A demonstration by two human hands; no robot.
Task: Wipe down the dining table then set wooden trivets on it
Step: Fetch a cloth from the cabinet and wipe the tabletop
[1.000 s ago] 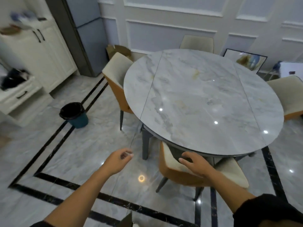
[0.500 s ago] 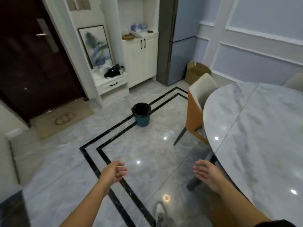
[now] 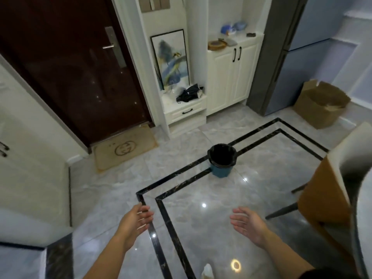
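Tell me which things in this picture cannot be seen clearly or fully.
Head view only:
- Dining table: cut off by the right edge and blurred; its top cannot be judged.
- Chair: partly out of frame on the right.
- Brown round object on the white cabinet: too small to identify; could be a trivet.
- Bin: dark liner hides its contents.
- Left hand and right hand: open, slightly blurred fingers.

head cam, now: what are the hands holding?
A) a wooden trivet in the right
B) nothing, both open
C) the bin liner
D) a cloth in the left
B: the left hand and right hand hang open over the floor, fingers spread, nothing in either palm.
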